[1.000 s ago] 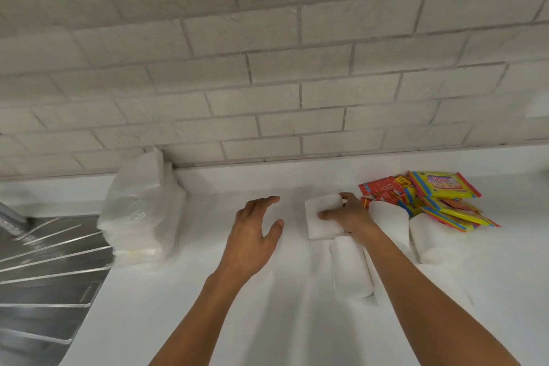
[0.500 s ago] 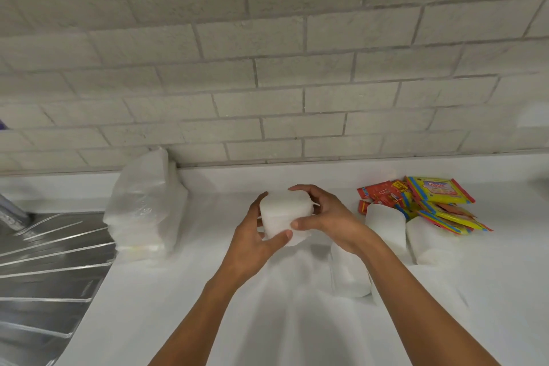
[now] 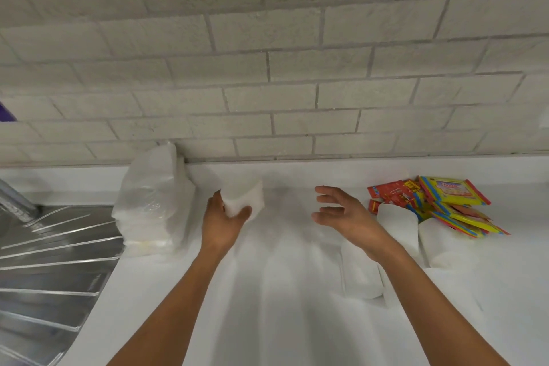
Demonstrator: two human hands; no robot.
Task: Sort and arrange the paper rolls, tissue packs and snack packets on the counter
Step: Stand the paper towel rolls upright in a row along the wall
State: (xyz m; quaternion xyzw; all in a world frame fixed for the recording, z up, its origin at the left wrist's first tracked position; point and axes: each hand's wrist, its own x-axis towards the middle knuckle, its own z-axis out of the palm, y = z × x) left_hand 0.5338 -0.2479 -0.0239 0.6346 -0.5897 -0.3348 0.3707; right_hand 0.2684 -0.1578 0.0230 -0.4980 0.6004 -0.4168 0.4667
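In the head view, the left hand (image 3: 221, 224) gripped a small white tissue pack (image 3: 245, 198) from below, thumb on its near right face, the pack rising above the fingers toward the grey brick wall (image 3: 267, 68). It sat just right of the stack of white tissue packs in clear plastic wrap (image 3: 153, 202), not touching it. The right hand (image 3: 346, 212) hovered open and empty, fingers spread, well apart from the held pack. Beside its wrist stood white paper rolls (image 3: 399, 224), with another lying under the forearm. Red and yellow snack packets (image 3: 439, 202) lay behind the rolls on the white counter (image 3: 282, 306). A steel sink drainer (image 3: 50, 261) filled the left edge.
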